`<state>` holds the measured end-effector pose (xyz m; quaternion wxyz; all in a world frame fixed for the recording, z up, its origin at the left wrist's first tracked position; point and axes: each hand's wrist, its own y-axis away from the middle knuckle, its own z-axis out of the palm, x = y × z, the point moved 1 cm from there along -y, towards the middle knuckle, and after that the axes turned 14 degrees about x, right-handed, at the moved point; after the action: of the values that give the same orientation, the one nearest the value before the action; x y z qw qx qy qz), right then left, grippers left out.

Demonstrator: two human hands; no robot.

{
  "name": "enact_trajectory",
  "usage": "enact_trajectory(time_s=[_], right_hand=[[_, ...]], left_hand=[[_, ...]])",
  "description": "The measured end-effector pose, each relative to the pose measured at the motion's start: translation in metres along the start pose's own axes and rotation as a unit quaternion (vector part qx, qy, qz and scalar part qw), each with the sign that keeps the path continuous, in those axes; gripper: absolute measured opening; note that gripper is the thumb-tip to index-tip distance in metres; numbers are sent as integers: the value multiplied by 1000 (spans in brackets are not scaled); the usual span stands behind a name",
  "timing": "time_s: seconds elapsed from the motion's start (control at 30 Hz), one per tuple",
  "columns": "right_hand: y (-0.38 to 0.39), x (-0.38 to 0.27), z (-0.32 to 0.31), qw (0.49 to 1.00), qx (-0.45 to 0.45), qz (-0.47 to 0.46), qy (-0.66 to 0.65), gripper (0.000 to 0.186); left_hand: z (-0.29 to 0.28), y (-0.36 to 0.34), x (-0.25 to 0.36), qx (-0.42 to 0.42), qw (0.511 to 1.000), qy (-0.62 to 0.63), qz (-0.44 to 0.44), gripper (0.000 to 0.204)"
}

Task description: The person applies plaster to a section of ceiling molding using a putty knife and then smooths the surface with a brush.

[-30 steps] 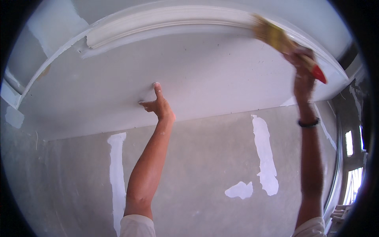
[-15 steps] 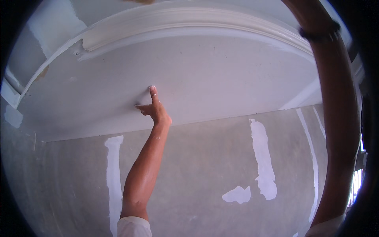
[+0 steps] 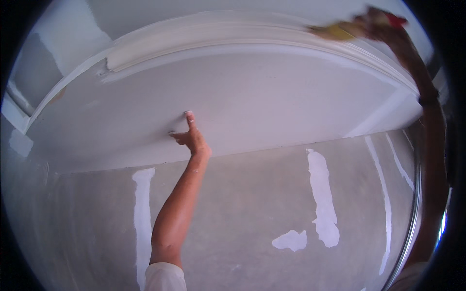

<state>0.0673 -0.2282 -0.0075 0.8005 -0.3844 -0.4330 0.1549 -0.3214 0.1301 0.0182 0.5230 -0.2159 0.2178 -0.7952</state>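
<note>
My left hand [image 3: 192, 137] is raised against a smooth light-grey panel [image 3: 272, 97], its visible fingers spread and nothing seen in them. White specks dot its skin. At the upper right, my right hand [image 3: 376, 25] is closed round a blurred yellow object [image 3: 342, 31] with a brownish end; a bit of red shows beside the hand. Motion smear hides what kind of object it is. This object overlaps the long white cornice moulding [image 3: 208, 46]; whether it touches the moulding I cannot tell. A dark band [image 3: 428, 99] circles my right wrist.
Below the panel runs a grey wall [image 3: 242, 203] with white filler patches [image 3: 323, 199] and strips [image 3: 142, 213]. Where the moulding stops at the left, its edge is rough [image 3: 108, 64]. A shiny vertical metal edge [image 3: 411, 233] stands at the right.
My right hand, out of view before, has come into the upper right with the yellow object. The view has shifted slightly; my left hand keeps its place on the panel.
</note>
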Motion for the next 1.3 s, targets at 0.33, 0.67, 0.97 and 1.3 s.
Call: enact_trajectory(time_s=[0.33, 0.67, 0.97, 1.3], right_hand=[[-7, 32, -78, 982, 20, -90, 168, 32], [-70, -123, 207, 970, -17, 108, -219, 18], [-55, 62, -18, 937, 151, 305, -76, 19], [-4, 115, -191, 964, 219, 145, -34, 26]], left_hand=[[0, 12, 8, 20, 1000, -11, -11, 133], [4, 21, 7, -8, 1000, -17, -12, 128], [-3, -16, -7, 80, 994, 14, 72, 120], [73, 166, -46, -81, 942, -61, 319, 122]])
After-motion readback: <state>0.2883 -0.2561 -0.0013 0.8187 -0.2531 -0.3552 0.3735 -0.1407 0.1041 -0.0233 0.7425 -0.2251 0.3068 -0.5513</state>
